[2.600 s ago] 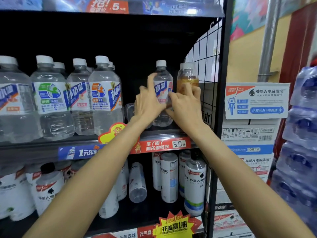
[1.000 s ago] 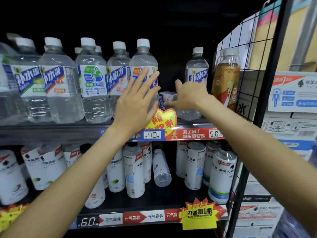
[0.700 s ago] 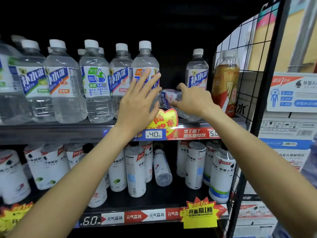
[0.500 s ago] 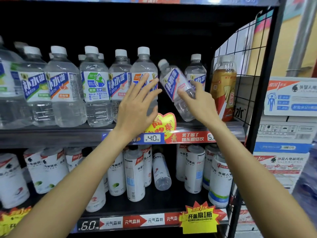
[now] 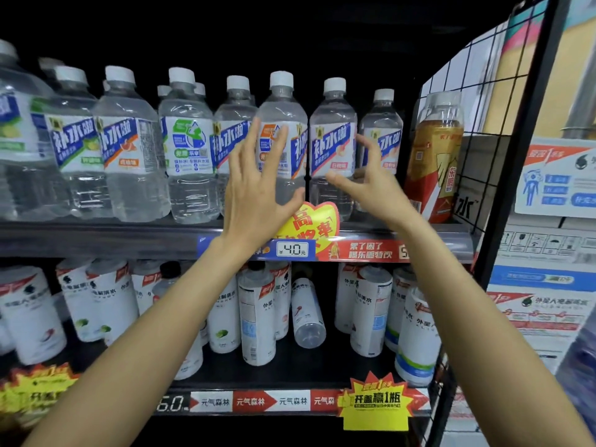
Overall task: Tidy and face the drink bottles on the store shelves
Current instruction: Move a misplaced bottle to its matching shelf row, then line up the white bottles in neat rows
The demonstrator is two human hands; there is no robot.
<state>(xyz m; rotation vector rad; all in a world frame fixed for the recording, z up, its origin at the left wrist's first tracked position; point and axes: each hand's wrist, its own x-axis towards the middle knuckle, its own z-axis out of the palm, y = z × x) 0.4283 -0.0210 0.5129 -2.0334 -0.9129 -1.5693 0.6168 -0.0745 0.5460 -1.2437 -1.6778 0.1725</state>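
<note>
Fallen bottle now upright on upper shelf

Bottle [image 5: 332, 146], tilted in the right hand [image 5: 371, 188] half a second ago, stands label-forward in the front row (released); both hands spread wide, left hand [image 5: 254, 188] before its neighbour, holding nothing; lower-shelf bottle [image 5: 308, 312] lies toppled

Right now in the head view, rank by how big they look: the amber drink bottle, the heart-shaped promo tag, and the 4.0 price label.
1. Amber drink bottle
2. Heart-shaped promo tag, partly hidden by the left hand
3. 4.0 price label
</note>
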